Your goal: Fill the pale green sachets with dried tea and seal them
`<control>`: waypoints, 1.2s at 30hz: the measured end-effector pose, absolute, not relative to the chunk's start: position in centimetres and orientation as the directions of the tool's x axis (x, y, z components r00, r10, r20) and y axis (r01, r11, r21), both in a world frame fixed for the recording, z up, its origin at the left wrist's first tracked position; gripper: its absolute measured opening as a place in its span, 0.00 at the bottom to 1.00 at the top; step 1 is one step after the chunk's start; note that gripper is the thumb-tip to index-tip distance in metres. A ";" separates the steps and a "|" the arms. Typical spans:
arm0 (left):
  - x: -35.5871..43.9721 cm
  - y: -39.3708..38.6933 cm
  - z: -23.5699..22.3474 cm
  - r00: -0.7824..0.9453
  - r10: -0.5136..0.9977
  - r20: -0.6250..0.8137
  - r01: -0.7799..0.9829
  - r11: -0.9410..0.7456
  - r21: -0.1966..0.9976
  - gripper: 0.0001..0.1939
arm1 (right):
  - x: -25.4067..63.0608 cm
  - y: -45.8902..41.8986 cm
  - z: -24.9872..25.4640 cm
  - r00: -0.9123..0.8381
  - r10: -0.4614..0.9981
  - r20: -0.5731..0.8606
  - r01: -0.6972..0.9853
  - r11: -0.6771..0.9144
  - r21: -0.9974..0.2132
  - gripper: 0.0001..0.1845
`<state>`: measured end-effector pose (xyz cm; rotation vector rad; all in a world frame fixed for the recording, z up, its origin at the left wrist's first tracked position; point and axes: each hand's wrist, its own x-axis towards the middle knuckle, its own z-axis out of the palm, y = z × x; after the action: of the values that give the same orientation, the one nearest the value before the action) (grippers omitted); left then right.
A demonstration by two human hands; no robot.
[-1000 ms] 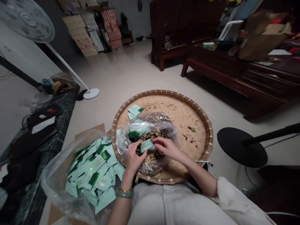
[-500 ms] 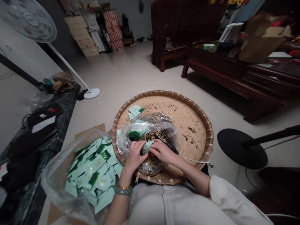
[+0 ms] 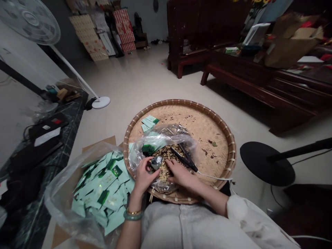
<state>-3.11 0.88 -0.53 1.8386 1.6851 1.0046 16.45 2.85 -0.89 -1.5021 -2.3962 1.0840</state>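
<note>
My left hand grips a small foil sachet upright, its silver-lined mouth open and facing up. My right hand reaches into a dried, tea-like mix, thumb and fingers apart, fingertips touching it. That mix of pale and dark bits fills a clear plastic bag with its top spread wide. Across the bag's right side lies a black hair straightener with a white cord, its arms apart. Several green sachets rest at the bag's left inside edge. All this sits on a round woven bamboo tray.
Left of the tray, a plastic-lined cardboard box holds a heap of pale green sachets. More sachets lie at the tray's back left. A white fan stands beyond, a black round stand base at right, and a dark wooden table behind.
The sachet, earlier held between both hands, has been opened and is now in my left hand alone. My right hand has let go of it and moved down into the dried mix.
</note>
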 end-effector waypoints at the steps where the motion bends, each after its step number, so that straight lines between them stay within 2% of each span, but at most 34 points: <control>1: -3.1 0.9 -0.6 -0.026 0.977 0.211 0.640 -0.145 0.754 0.23 | 15.9 3.0 -1.2 -0.518 0.824 -0.230 0.717 0.272 -0.641 0.41; 5: -3.4 0.8 -0.8 -0.105 0.974 0.202 0.589 -0.103 0.802 0.24 | 14.9 4.5 -1.8 -0.546 0.838 -0.008 0.569 0.365 -0.737 0.24; 8: -3.6 0.8 -0.9 -0.143 0.971 0.189 0.552 -0.080 0.830 0.24 | 15.3 5.3 -2.0 -0.492 0.867 0.079 0.537 0.373 -0.757 0.23; 13: -3.5 1.0 -1.0 -0.186 0.963 0.195 0.521 -0.072 0.851 0.24 | 14.7 4.7 -1.9 -0.532 0.846 -0.048 0.604 0.339 -0.721 0.41; 15: -3.4 1.0 -0.9 -0.194 0.961 0.199 0.500 -0.077 0.863 0.23 | 13.9 4.5 -1.9 -0.607 0.795 0.010 0.556 0.434 -0.709 0.37; 18: -3.4 1.0 -0.9 -0.206 0.958 0.198 0.473 -0.080 0.877 0.23 | 13.4 4.8 -2.0 -0.737 0.666 0.113 0.442 0.602 -0.666 0.17; 20: -3.5 1.0 -0.9 -0.207 0.959 0.194 0.470 -0.077 0.880 0.23 | 13.9 5.4 -2.1 -0.796 0.592 0.125 0.397 0.667 -0.631 0.09; 22: -3.5 0.9 -1.0 -0.201 0.961 0.189 0.471 -0.074 0.879 0.23 | 15.0 5.9 -2.2 -0.813 0.571 0.116 0.404 0.696 -0.593 0.10; 27: -3.4 1.0 -1.3 -0.202 0.962 0.184 0.462 -0.072 0.884 0.24 | 16.2 5.7 -1.9 -0.692 0.696 0.192 0.507 0.657 -0.558 0.14; 32: -3.5 1.0 -1.4 -0.213 0.961 0.176 0.444 -0.065 0.894 0.24 | 14.6 3.7 -1.3 -0.845 0.508 0.165 0.350 0.760 -0.547 0.11; 34: -3.5 1.0 -1.4 -0.209 0.963 0.170 0.448 -0.060 0.892 0.24 | 14.7 3.6 -1.4 -0.843 0.528 0.105 0.417 0.764 -0.493 0.09; 36: -3.5 1.0 -1.4 -0.209 0.963 0.168 0.451 -0.057 0.891 0.24 | 15.2 4.2 -1.4 -0.775 0.628 0.063 0.544 0.715 -0.440 0.09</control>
<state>-3.49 0.98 -1.44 1.5121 1.6829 1.2320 15.25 4.18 -1.41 -0.9390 -2.7132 0.5982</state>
